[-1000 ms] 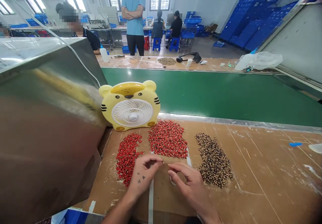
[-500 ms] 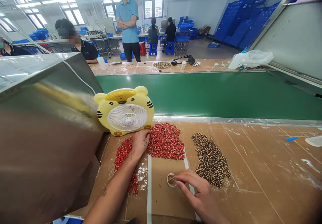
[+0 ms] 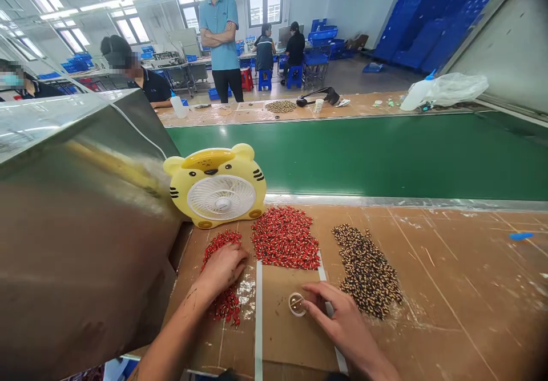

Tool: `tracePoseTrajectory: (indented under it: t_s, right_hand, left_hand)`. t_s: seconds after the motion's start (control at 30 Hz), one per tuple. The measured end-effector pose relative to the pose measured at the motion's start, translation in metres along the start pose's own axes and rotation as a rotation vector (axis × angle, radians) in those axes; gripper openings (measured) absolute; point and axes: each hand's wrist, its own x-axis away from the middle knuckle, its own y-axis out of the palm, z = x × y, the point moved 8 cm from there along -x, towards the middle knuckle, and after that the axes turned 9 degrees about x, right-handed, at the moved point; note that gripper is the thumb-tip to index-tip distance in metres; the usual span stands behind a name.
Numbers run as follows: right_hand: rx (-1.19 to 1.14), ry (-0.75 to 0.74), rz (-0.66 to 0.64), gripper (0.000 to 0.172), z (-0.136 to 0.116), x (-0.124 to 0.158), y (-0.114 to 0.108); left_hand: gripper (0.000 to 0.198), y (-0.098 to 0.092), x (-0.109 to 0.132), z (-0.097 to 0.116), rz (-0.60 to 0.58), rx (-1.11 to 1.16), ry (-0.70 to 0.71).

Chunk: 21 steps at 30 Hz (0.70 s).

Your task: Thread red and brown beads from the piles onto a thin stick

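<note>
The left hand [image 3: 222, 270] covers part of the smaller heap of red pieces [image 3: 226, 308], hiding what lies under the palm; whether it grips anything cannot be told. The left forearm [image 3: 171, 335] and the right forearm [image 3: 377, 361] run off the near edge. What sits inside the small ring [image 3: 297, 304] by the right hand [image 3: 342, 318] is too small to tell, as is the exact form of the pieces in the dark heap [image 3: 367, 272]. The standing person's [image 3: 220, 33] head is blurred and cut off at the far edge. A steel hood [image 3: 77, 227] blocks the view left of the worktop [image 3: 445, 290].
</note>
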Motion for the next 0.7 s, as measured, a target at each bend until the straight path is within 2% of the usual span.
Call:
tracePoseTrajectory:
  t_s: [0.17, 0.3, 0.37, 0.47, 0.53, 0.7]
  right_hand:
    - [0.011, -0.029, -0.068, 0.023, -0.002, -0.001, 0.009]
    - [-0.005, -0.009, -0.055, 0.019, 0.002, 0.0, 0.008]
    - [-0.013, -0.011, -0.052, 0.018, 0.003, 0.0, 0.008]
    - [-0.005, -0.037, -0.041, 0.021, 0.004, 0.0, 0.008]
    - [0.024, -0.064, -0.016, 0.024, 0.006, 0.0, 0.009]
    - [0.128, -0.256, 0.072, 0.036, -0.005, 0.001, 0.012]
  left_hand:
    - [0.024, 0.011, -0.005, 0.004, 0.018, -0.024, 0.027]
    - [0.024, 0.009, -0.004, 0.007, 0.021, -0.004, 0.05]
    - [0.025, 0.004, -0.001, 0.009, 0.066, 0.045, 0.073]
    - [0.025, -0.007, 0.006, 0.014, 0.21, 0.248, 0.117]
    - [0.024, -0.009, 0.01, 0.017, 0.264, 0.418, 0.125]
    - [0.021, 0.01, 0.009, 0.026, 0.163, 0.903, 0.064]
